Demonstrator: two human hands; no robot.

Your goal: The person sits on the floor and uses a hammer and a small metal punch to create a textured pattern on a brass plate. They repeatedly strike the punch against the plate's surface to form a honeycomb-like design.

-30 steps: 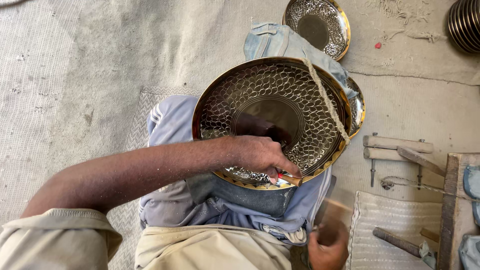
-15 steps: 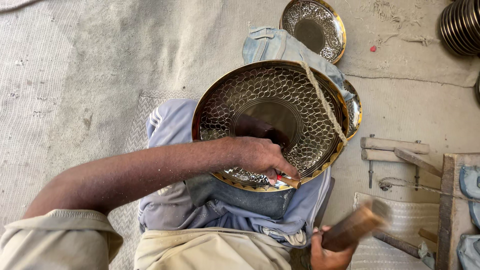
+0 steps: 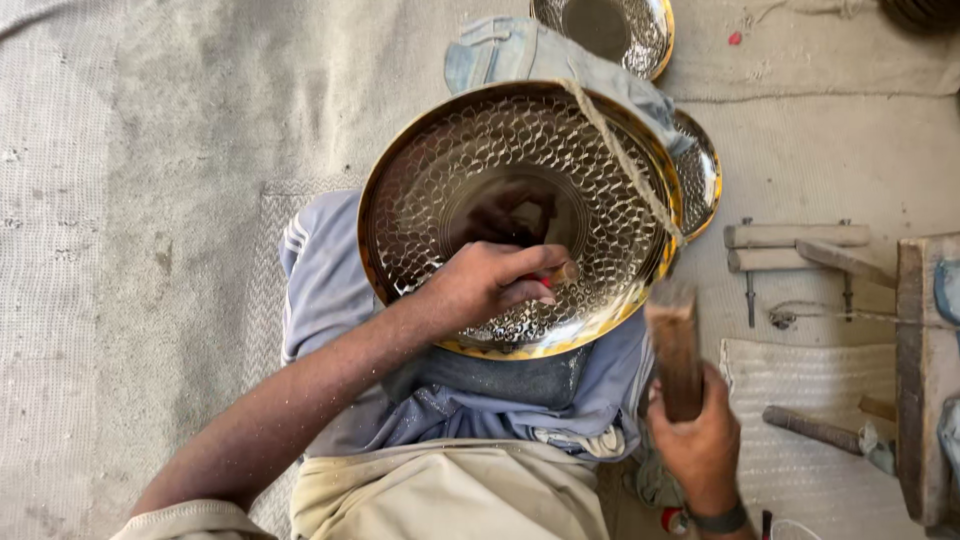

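A large round brass tray (image 3: pixel 480 170) with a hammered dimple pattern and a plain centre rests tilted on my lap, against blue cloth (image 3: pixel 330 290). My left hand (image 3: pixel 495 285) lies on its lower inside, fingers closed on a small punch with a red mark (image 3: pixel 550 277), its tip on the metal. My right hand (image 3: pixel 700 435) is raised to the right of the tray and grips a wooden mallet (image 3: pixel 675 345), blurred by motion. A rope (image 3: pixel 620 155) crosses the tray's upper right rim.
A second hammered brass dish (image 3: pixel 610 30) lies on the floor beyond the tray, and another dish's edge (image 3: pixel 700 170) shows behind its right rim. Wooden blocks (image 3: pixel 790 245), a wooden bench (image 3: pixel 920 380) and a loose tool (image 3: pixel 815 430) lie at right on a woven mat.
My right hand has lifted the mallet from low beside my lap to a raised position right of the tray. My left hand keeps the punch on the same spot.
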